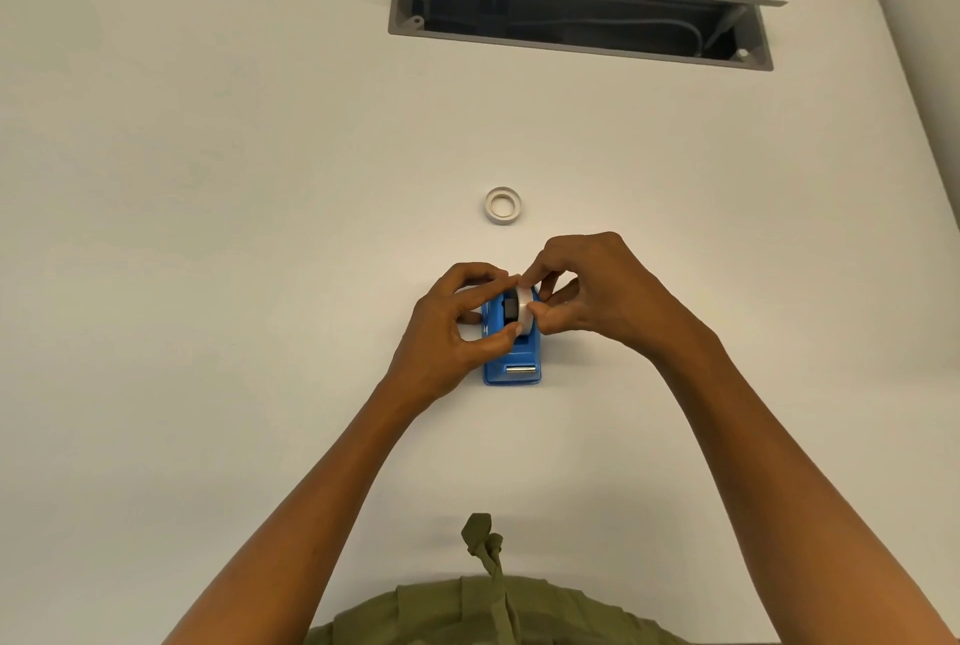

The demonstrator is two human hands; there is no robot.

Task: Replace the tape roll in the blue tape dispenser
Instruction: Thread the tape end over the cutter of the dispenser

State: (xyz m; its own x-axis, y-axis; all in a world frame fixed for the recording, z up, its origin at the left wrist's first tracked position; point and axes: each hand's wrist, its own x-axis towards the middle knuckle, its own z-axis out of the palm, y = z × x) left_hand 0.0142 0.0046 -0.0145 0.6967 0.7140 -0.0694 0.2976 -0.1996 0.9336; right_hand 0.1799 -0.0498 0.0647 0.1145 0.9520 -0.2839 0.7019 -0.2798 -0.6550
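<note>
The blue tape dispenser (511, 368) stands on the white table (208, 281), its metal cutter toward me. A white tape roll with a black hub (521, 308) sits on edge over the dispenser's cradle. My left hand (457, 327) pinches the roll from the left with thumb and fingers. My right hand (587, 291) pinches it from the right and top. Whether the roll is seated in the cradle is hidden by my fingers. A second white tape roll (503, 205) lies flat on the table, beyond my hands.
An open grey cable hatch (579, 13) with cables inside is set into the table at the far side. A partition edge (919, 73) borders the table on the right. Olive-green clothing with a knot (485, 566) shows at the near edge.
</note>
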